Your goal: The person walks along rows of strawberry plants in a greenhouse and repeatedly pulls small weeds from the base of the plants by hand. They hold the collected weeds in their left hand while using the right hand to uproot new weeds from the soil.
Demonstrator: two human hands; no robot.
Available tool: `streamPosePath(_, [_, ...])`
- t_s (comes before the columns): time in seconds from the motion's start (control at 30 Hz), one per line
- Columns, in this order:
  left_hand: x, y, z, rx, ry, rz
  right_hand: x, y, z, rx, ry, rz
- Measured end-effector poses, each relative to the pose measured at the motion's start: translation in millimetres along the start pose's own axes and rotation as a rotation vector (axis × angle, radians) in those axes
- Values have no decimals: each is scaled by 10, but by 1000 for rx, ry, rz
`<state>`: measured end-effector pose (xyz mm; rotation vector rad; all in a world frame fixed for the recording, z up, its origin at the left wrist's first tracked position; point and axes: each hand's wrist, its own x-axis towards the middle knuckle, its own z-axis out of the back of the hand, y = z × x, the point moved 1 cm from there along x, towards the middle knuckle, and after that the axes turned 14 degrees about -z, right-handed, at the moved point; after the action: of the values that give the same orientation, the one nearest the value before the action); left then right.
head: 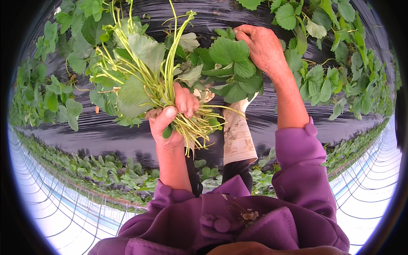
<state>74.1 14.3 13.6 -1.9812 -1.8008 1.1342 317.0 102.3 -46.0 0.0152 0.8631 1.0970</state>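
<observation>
My left hand (173,116) is closed around a thick bunch of cut strawberry stems (159,79), pale green, with a few leaves among them. The stem ends stick out below the fist, and the leafy part fans up to the left. Farther up and to the right, my right hand (263,47) pinches the edge of a small strawberry leaf (225,32) between thumb and forefinger; its other fingers are curled and partly hidden. Just below that hand, a strawberry plant (231,52) spreads broad toothed leaves, with a small white flower (217,66) among them.
Black plastic mulch film (127,140) covers the bed. More strawberry plants stand at left (60,95) and right (325,76). My feet are in muddy pale boots (237,137) between the plants. Behind me runs another plant row (121,173), beside the hooped greenhouse wall (63,204).
</observation>
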Motion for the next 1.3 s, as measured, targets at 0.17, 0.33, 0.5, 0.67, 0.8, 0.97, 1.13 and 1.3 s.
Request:
streamPosePath(0.17, [-19, 20, -1, -3, -24, -3, 7, 167, -80, -289, -125, -26])
streamPosePath(0.33, [1, 20, 36, -7, 6, -6, -59, 138, -46, -343, -207, 238])
streamPosePath(0.5, [11, 30, 49, -5, 8, 4, -59, 95, -42, -165, -108, 356])
streamPosePath(0.67, [11, 32, 50, -1, 6, 10, -87, 82, -54, -130, -102, 414])
streamPosePath(0.8, [36, 28, 57, -7, 17, 9, -66, 63, -39, -89, 36, 393])
streamPosePath(0.97, [37, 11, 16, -8, -22, 5, -71, 50, -51, -101, -60, 467])
streamPosePath(1.13, [68, -32, 4, -4, -12, 10, -153, -86, -9, 178, -69, 268])
streamPosePath(1.3, [64, -34, 15, -6, -30, -13, -191, -149, 64, 425, 102, 193])
